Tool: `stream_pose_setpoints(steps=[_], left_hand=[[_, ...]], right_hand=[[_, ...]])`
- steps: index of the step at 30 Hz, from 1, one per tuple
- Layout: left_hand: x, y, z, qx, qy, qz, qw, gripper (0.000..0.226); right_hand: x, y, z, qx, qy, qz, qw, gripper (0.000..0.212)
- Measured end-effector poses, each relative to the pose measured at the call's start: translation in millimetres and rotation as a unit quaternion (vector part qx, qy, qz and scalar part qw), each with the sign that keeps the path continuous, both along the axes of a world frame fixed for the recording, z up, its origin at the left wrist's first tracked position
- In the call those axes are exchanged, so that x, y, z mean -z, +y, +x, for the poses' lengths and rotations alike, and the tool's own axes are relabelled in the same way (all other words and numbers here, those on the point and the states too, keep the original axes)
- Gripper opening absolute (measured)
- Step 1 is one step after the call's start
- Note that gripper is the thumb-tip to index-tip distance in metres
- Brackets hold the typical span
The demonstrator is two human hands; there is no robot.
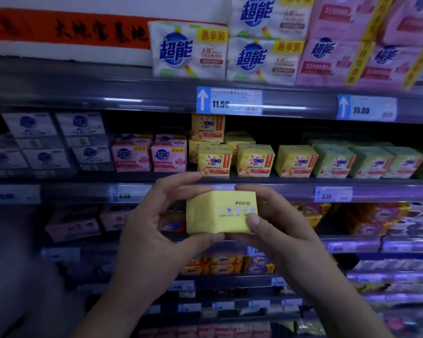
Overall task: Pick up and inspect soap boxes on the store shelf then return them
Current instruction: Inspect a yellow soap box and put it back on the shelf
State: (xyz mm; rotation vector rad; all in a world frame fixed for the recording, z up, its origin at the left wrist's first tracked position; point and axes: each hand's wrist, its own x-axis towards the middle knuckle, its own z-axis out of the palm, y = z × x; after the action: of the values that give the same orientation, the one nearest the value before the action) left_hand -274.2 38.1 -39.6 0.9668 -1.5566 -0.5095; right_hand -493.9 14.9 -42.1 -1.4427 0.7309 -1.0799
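Dark grey metal shelves (83, 93) stand in several tiers against a white wall (108, 3) that carries a red banner (66, 29) with black characters, blue-and-white price tags (229, 101) sit on the shelf rails, and the light is dim with a violet tint at the lower right.

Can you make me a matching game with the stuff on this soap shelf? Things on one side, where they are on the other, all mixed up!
Things:
1. yellow soap box
2. red banner
3. 11.50 price tag
4. green boxes

Places:
A. on the front edge of the top shelf
B. at the right end of the middle shelf
C. gripped between the left hand and the right hand
D. on the wall, upper left

Pairs: 1-C, 2-D, 3-A, 4-B.
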Motion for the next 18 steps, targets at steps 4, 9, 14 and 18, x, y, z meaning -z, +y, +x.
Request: stream_pose_setpoints(steps=[4, 9, 14, 18], left_hand=[[-8, 6, -20, -0.031, -0.028, -0.055, 0.998, 0.071], [-6, -3, -42, 0.011, 0.075, -0.008, 0.997, 0.05], [5, -14, -56, 0.076, 0.275, 0.183, 0.941, 0.036], [7, -14, -58, 0.069, 0.305, 0.202, 0.928, 0.038]], right_hand=[[3, 0, -9, -0.045, -0.119, 0.092, 0.988, 0.042], [-9, 0, -30, 0.014, -0.069, 0.03, 0.997, 0.056], [-17, 7, -37, 0.062, 0.004, -0.074, 0.995, 0.049], [-17, 11, -39, 0.083, 0.019, -0.079, 0.993, 0.046]])
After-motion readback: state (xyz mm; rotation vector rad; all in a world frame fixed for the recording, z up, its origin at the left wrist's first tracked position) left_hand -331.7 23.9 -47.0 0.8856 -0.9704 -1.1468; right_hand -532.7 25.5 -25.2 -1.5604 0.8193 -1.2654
